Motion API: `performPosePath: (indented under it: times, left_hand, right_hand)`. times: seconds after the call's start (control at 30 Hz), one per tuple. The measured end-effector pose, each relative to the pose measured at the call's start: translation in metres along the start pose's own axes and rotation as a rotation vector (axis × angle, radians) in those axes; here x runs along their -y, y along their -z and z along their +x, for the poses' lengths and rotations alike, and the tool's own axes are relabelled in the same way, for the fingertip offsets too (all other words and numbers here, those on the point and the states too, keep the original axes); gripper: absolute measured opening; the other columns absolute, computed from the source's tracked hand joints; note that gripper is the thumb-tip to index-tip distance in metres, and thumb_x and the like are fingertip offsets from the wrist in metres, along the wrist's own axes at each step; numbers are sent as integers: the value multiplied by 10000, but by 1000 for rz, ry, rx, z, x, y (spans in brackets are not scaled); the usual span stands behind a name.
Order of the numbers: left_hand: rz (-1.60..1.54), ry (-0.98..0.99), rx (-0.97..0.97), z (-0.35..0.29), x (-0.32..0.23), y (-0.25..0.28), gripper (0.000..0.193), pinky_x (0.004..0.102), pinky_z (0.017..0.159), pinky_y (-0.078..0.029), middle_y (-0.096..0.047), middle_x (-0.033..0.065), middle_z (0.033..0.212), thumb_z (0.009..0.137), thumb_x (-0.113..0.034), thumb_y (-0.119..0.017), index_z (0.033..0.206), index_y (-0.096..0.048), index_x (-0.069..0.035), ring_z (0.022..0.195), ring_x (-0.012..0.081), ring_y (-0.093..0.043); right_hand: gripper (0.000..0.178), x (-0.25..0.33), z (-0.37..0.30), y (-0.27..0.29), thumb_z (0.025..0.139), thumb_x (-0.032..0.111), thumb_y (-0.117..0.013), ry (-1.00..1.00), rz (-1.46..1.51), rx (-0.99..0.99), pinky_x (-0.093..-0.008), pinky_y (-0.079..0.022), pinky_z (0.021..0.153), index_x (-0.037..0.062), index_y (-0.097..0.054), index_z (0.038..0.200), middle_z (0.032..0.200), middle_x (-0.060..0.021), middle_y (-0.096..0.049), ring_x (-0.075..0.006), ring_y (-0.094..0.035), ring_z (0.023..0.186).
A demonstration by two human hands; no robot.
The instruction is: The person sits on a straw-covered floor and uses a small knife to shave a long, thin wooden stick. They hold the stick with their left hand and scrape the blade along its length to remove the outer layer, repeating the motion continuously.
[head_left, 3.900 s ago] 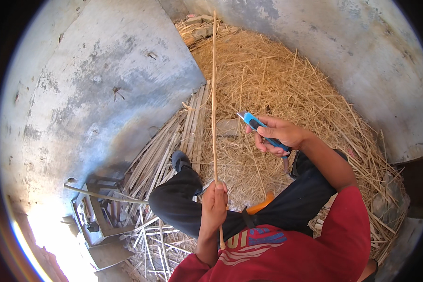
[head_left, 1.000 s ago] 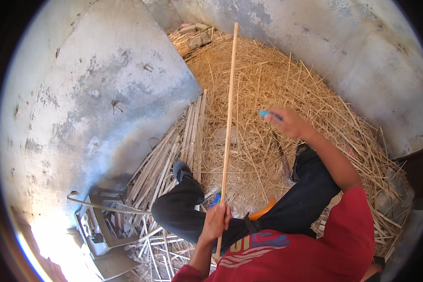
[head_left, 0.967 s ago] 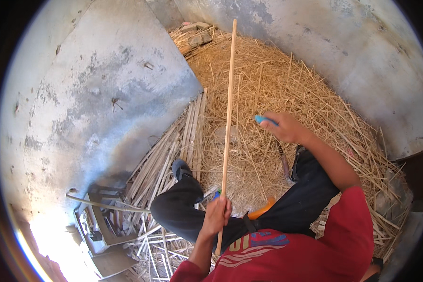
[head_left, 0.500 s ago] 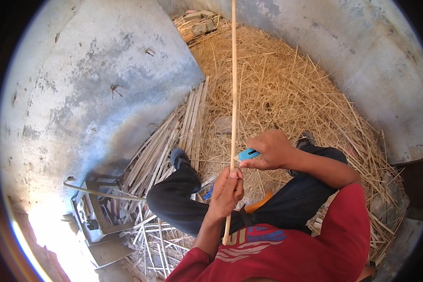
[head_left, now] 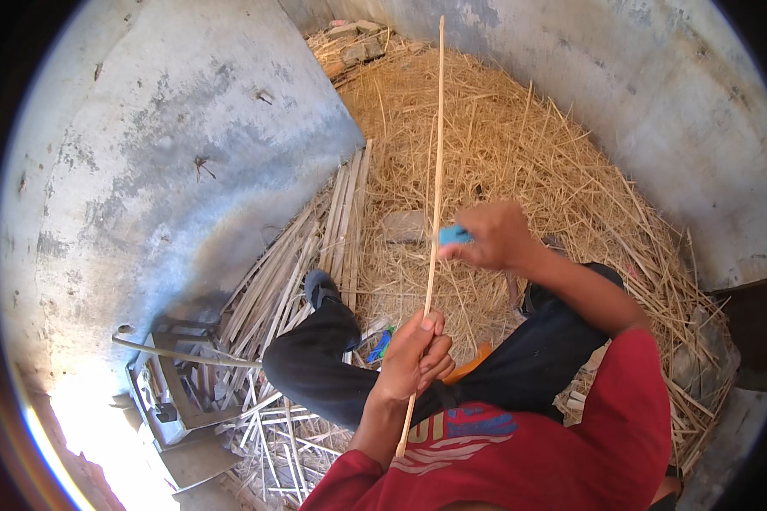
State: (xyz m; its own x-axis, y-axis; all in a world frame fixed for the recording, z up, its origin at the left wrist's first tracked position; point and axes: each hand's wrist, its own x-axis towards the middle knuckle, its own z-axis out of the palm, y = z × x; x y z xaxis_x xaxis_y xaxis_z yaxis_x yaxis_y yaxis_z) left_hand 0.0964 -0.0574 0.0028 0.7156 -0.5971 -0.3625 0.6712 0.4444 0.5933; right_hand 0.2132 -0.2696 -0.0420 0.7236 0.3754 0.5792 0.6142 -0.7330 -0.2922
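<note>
The long, thin, pale yellow cane strip (head_left: 435,179) stands nearly upright in front of you, running from just below your left hand up past the far edge of the straw; it is straight, smooth and narrow along its whole length, with a slight lean to the right at the top. Your left hand (head_left: 416,356) is clenched around its lower part, fingers wrapped over it above your lap. Your right hand (head_left: 496,236) is closed on a small blue-handled cutting tool (head_left: 453,234), held right against the strip about midway up; the hand is blurred, so you cannot tell how the blade meets the cane. You sit in a red shirt with dark trousers, one knee raised to the left. Under you lies a thick bed of loose yellow straw (head_left: 520,145) that fills the floor between two grey, stained concrete walls (head_left: 170,162). A bundle of flat split cane slats (head_left: 315,247) lies beside your left leg, fanning down toward a low metal frame (head_left: 175,400) in bright sunlight at the lower left. A few pale stone blocks (head_left: 358,47) rest at the far end of the straw, near the corner.
</note>
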Motion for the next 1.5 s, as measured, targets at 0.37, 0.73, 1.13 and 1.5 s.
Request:
performPosePath:
  times: [0.37, 0.73, 1.13, 1.5]
  left_hand:
    - [71, 3, 38, -10, 9, 7, 255, 238, 464, -255, -304, -47, 533, 1027, -361, -381, 949, -406, -119, 408, 55, -248]
    - [138, 141, 61, -50, 41, 22, 210, 257, 485, -297, -326, -32, 566, 1011, -296, -444, 976, -464, -90, 467, 81, -271]
    - [89, -165, -62, -9, 11, 14, 237, 233, 449, -262, -313, -39, 529, 1041, -306, -344, 959, -430, -101, 403, 62, -247]
    - [229, -197, -46, -3, 7, -3, 216, 216, 436, -248, -330, -39, 530, 1031, -266, -386, 953, -440, -71, 412, 47, -239]
  right_hand:
    - [648, -27, 14, 8, 772, 747, -534, 141, -132, -67, -336, -348, 360, 136, -550, 554, 441, -7, -449, -179, -461, 367]
    - [747, -152, 15, 46, 919, 709, -275, -836, -225, 104, -313, -359, 405, 91, -641, 711, 464, 8, -383, -143, -463, 438]
    - [543, 22, -12, 9, 777, 655, -611, 191, 114, 87, -356, -411, 469, 118, -589, 698, 582, -37, -527, -228, -549, 503]
    - [467, 17, -2, 13, 786, 585, -645, -97, 138, -4, -370, -442, 455, 123, -615, 722, 571, -58, -574, -251, -587, 493]
